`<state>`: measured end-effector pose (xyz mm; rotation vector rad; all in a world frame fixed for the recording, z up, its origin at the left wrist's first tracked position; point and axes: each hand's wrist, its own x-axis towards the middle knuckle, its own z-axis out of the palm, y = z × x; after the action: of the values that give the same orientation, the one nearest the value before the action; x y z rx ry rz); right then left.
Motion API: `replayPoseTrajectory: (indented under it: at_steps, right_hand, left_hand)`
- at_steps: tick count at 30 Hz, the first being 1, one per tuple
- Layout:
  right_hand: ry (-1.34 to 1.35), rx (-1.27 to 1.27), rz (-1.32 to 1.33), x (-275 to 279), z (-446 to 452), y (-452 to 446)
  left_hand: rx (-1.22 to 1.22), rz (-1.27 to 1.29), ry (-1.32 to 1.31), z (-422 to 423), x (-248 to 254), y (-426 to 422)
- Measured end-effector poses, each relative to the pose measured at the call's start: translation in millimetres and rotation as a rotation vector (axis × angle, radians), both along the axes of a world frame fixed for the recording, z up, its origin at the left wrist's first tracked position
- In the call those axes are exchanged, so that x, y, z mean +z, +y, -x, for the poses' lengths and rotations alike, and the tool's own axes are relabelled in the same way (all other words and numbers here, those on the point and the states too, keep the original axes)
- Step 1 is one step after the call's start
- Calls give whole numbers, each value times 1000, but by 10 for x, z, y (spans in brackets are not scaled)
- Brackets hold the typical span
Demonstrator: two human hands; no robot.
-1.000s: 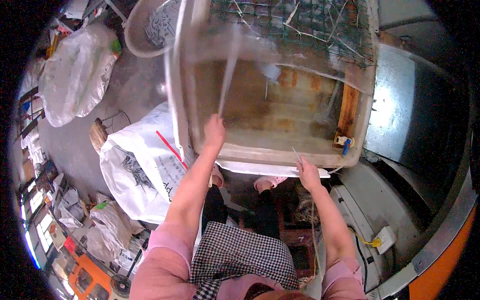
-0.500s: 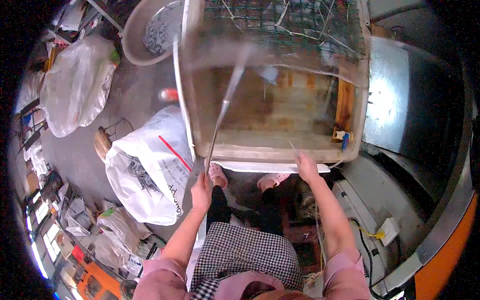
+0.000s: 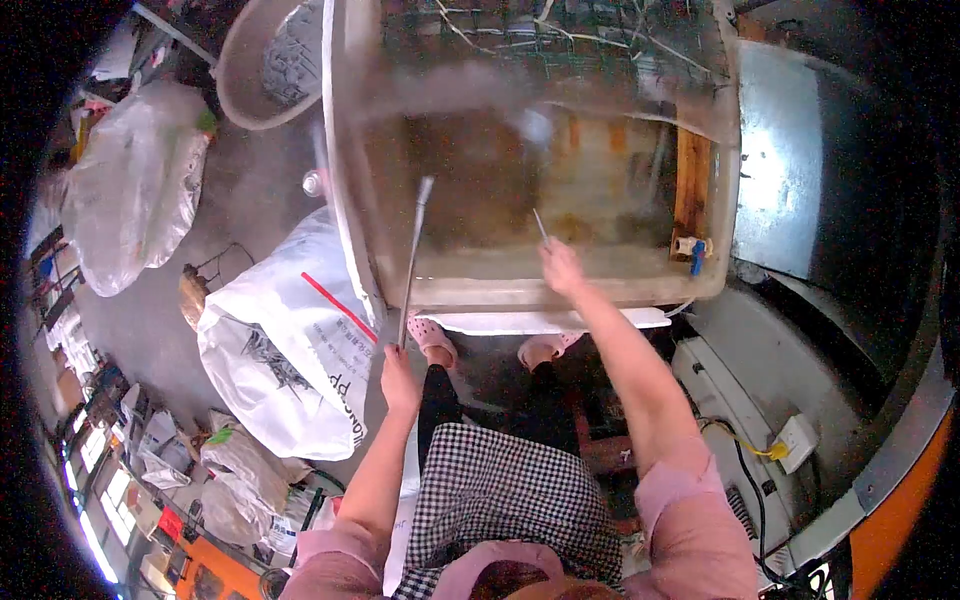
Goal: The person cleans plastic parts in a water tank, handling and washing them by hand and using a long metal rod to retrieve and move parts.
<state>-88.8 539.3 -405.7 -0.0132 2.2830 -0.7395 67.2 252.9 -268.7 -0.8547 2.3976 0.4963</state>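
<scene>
My left hand (image 3: 398, 380) is closed round the lower end of a long thin metal rod (image 3: 413, 265), whose wider pale tip points away from me over the tub. My right hand (image 3: 562, 268) is above the tub's near part, fingers closed on a short thin pointed tool (image 3: 541, 226); its exact kind cannot be made out. Below both tools is a large pale tub (image 3: 560, 292) with brownish, cloudy contents. Green mesh (image 3: 590, 55) with pale thin strips lies across its far part.
A white sack (image 3: 300, 400) of grey strips stands left of the tub. Beyond it are a round basin (image 3: 240, 85) of similar pieces and a plastic-wrapped bundle (image 3: 140, 185). A blue-handled valve (image 3: 697, 258) is at the tub's right corner; a grey metal machine (image 3: 780, 390) stands alongside.
The rod has swung left and its tip has come nearer to me. My right hand has moved left and forward over the tub with the pointed tool. The view has shifted slightly.
</scene>
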Motion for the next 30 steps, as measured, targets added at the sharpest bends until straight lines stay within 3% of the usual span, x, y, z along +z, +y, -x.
replayPoseTrajectory:
  at_steps: [1,5,7,9,10,13,15,19,21,25,27,28,30]
  right_hand:
    - [-83,-299,85,5,26,-198]
    - [21,-341,167,-66,121,-362]
    - [202,-280,54,-184,187,-326]
    - [217,-301,-48,-126,513,-247]
    - [272,-186,-126,-274,686,-159]
    - [347,-186,-234,-183,1275,-157]
    - [528,-126,-311,-235,1560,-230]
    - [511,-119,-357,-510,1835,-388]
    - [457,-81,-367,-646,1849,-398]
    - [458,-95,-304,-508,1623,-371]
    - [414,-249,-39,-443,1464,-296]
    - [418,-248,-44,-400,1375,-251]
    - [109,-427,129,-285,1191,-185]
  left_hand:
    - [0,-8,-9,9,-70,-4]
    - [-3,49,-103,17,-277,-50]
    - [-11,85,-138,-19,-353,-149]
    - [65,43,-114,-54,-412,-241]
    - [67,44,-114,-32,-428,-241]
    - [-78,182,-247,56,-307,-127]
    - [-345,279,7,64,-189,59]
    - [-420,229,-13,459,-191,331]
    - [-409,-12,181,645,-334,410]
    - [-479,-182,402,1165,-603,750]
    - [-535,-177,423,1438,-687,970]
    - [-534,-181,427,1563,-727,1057]
    - [-570,-252,651,1764,-827,1204]
